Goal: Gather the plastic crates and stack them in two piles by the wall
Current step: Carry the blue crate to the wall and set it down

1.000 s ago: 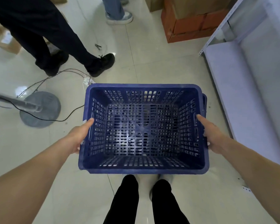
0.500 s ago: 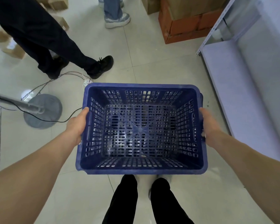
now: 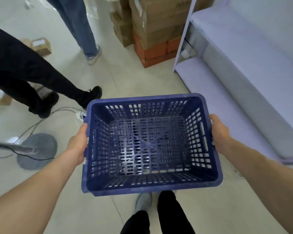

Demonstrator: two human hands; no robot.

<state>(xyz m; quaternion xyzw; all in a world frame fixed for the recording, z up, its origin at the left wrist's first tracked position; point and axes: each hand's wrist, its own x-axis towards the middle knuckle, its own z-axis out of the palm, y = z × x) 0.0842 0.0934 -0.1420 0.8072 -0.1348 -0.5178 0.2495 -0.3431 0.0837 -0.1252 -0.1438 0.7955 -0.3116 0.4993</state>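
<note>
Both hands, left (image 3: 77,146) and right (image 3: 220,134), arms outstretched, grip the blue crate (image 3: 150,184) by its short sides

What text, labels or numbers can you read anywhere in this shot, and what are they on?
No text here is legible.
Dark print on the top cardboard box: too blurred to read.
White label on the small carton on the floor: too small and blurred to read.
Blue crate: no text or marking shows.
</note>
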